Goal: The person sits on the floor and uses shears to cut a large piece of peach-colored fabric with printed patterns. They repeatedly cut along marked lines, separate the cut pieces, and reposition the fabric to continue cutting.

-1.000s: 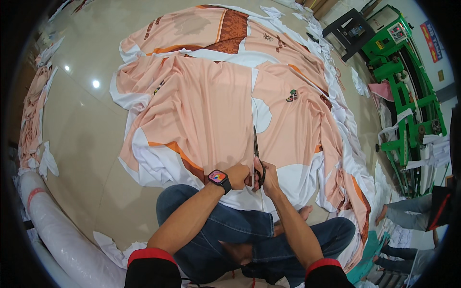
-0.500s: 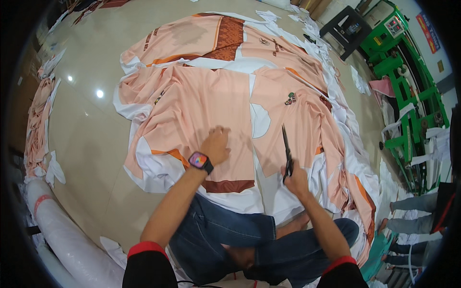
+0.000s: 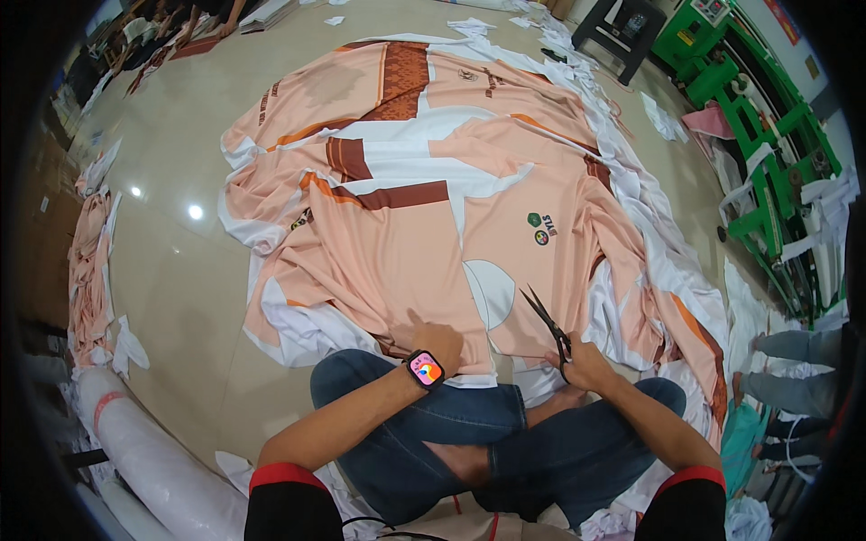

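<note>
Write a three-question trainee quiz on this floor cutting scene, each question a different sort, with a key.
1. True or false: the right hand holds the scissors with the blades closed.
2. Multiple choice: the left hand rests on (A) the white roll, (B) the peach printed fabric, (C) the green machine frame.
3. Fill in: the smartwatch sits on the ___ wrist.

Key: 1 false, the blades are open; 2 B, the palm lies flat on the fabric near its lower edge; 3 left.
</note>
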Demonstrator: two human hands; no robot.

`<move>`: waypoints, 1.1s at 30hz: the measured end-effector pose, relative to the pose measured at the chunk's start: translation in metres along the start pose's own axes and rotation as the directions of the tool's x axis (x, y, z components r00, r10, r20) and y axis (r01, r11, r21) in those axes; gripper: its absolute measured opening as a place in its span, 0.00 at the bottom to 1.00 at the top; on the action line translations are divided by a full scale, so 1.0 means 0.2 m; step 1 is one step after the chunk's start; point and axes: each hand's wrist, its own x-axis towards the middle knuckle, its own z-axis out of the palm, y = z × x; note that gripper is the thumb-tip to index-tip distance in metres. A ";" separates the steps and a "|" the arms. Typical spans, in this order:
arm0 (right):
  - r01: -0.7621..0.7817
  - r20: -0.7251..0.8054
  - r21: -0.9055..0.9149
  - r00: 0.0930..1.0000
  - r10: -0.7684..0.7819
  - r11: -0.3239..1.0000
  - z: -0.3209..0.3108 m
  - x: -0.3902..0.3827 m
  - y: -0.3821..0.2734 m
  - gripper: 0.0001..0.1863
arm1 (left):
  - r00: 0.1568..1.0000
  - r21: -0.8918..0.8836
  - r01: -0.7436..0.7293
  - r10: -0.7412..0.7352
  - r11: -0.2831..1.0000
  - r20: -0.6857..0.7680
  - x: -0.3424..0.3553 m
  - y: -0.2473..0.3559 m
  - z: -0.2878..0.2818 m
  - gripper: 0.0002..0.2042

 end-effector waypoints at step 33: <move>-0.328 0.293 0.741 0.943 0.158 0.586 0.51 -0.03 -0.37 0.30 | 0.875 -0.451 -0.443 0.263 0.775 -0.406 0.27 -0.04 0.31 0.07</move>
